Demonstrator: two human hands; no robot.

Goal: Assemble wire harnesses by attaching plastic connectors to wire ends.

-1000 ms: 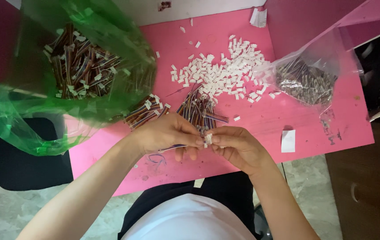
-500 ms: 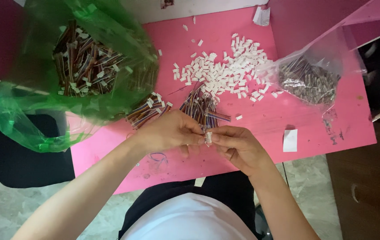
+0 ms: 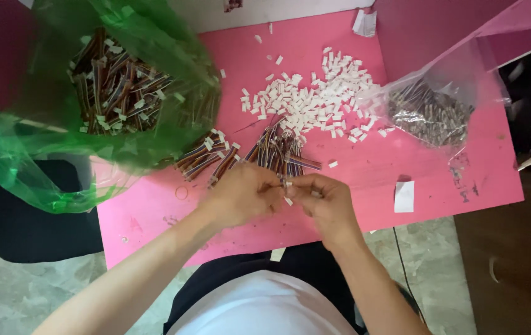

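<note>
Two hands: both are meeting over the near middle of the pink desk (image 3: pixel 464 180), fingertips pinched together around one small white connector (image 3: pixel 288 200).
Left hand (image 3: pixel 240 195): its fingers (image 3: pixel 270 189) are curling closed, pressing on the connector and a short wire end from the left.
Right hand (image 3: pixel 327 205): its fingers (image 3: pixel 303 187) are closing tight too, gripping the same small piece from the right.
Change: compared with the earlier views, the hands are sitting almost where they were, only nudging a little; the pinch is looking unchanged, so the same small piece is probably being worked.
Wire bundle (image 3: pixel 281 152): lying just beyond the fingertips, ends fanning toward the hands.
Second bundle (image 3: pixel 206 158): lying just left of it, at the bag's edge.
White connector pile (image 3: pixel 312 99): spreading further back on the desk.
Green bag (image 3: pixel 23 167): bulging at the left, holding many wired pieces.
Clear bag (image 3: pixel 430 108): sitting at the right, holding dark loose parts.
</note>
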